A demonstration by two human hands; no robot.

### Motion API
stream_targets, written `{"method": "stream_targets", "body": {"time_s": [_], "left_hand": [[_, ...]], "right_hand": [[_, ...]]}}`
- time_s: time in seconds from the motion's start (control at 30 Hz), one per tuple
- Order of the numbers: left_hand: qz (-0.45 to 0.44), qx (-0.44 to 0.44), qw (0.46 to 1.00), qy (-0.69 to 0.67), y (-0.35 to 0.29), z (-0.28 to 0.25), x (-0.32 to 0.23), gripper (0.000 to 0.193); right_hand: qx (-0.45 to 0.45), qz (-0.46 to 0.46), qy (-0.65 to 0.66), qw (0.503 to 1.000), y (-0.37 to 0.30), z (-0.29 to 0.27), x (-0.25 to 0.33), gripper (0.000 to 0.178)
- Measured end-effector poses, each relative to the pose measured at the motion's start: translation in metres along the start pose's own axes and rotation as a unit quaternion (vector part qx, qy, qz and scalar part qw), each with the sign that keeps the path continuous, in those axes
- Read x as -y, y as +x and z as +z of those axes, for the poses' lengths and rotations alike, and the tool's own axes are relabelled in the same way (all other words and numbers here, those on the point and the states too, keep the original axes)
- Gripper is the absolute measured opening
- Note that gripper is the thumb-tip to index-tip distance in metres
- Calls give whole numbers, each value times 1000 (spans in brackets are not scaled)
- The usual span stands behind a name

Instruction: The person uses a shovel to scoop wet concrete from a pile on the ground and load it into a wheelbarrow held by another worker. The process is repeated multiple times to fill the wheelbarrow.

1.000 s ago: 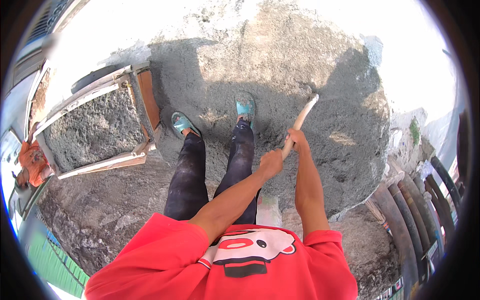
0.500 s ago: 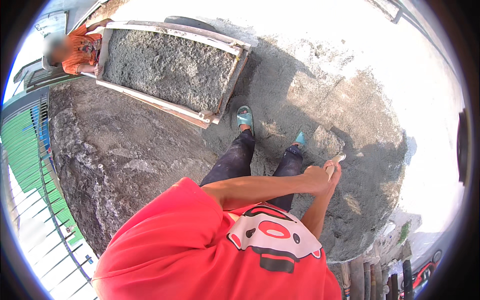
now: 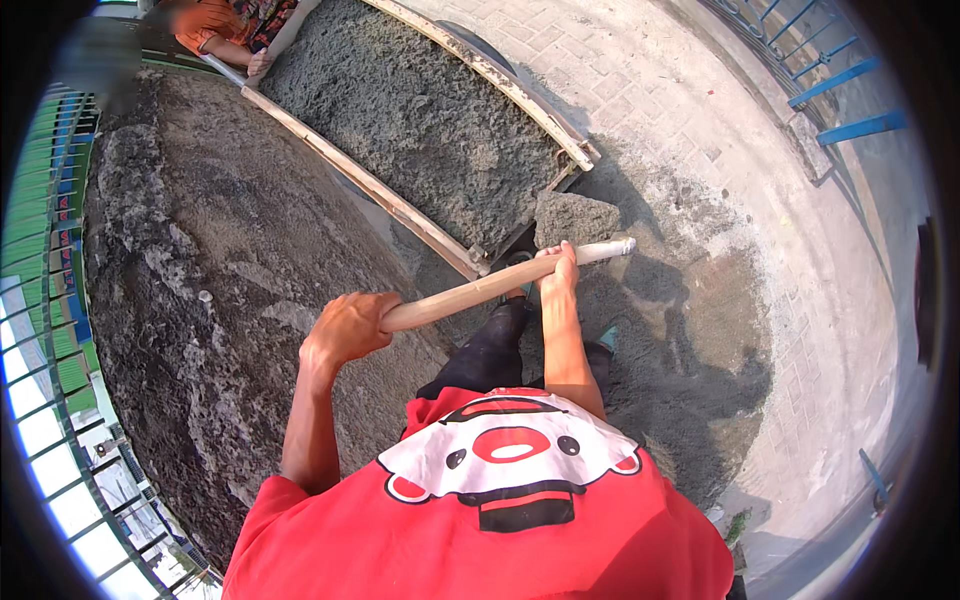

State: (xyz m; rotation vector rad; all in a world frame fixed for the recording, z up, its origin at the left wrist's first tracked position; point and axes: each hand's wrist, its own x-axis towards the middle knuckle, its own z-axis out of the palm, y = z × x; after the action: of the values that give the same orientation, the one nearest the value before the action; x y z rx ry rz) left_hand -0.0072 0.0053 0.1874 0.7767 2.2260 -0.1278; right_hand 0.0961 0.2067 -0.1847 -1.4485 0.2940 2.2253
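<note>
My left hand (image 3: 348,326) is closed round the near end of a long wooden handle, apparently that of a hoe (image 3: 475,291). Closer to the handle's whitish far end, my right hand (image 3: 560,264) grips the same tool. A thick slab of grey wet mix (image 3: 576,219) shows just beyond this end, seemingly on the blade, which I cannot make out. The slab is at the near right corner of a wooden-sided cart (image 3: 370,205), heaped with grey mix (image 3: 410,115). Both forearms are stretched forward.
A person in an orange top (image 3: 215,28) has a hand on the cart's far left end. Left of me rises a large dark rough mound (image 3: 200,290). Grey mix (image 3: 700,400) covers the ground at right, beside pale paving (image 3: 830,330). Blue railings (image 3: 860,125) stand far right.
My hands have moved left and apart along the handle, which has swung across in front of me. The slab has come from the right up to the cart's corner. My view has shifted.
</note>
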Motion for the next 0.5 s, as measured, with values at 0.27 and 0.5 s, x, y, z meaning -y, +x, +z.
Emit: {"method": "stream_targets", "body": {"time_s": [0.27, 0.5], "left_hand": [[-214, -167, 961, 52, -66, 108, 228, 22], [-33, -27, 999, 8, 27, 142, 113, 22]], "right_hand": [[124, 150, -106, 975, -70, 46, -172, 19], [60, 14, -82, 995, -65, -60, 11, 20]]}}
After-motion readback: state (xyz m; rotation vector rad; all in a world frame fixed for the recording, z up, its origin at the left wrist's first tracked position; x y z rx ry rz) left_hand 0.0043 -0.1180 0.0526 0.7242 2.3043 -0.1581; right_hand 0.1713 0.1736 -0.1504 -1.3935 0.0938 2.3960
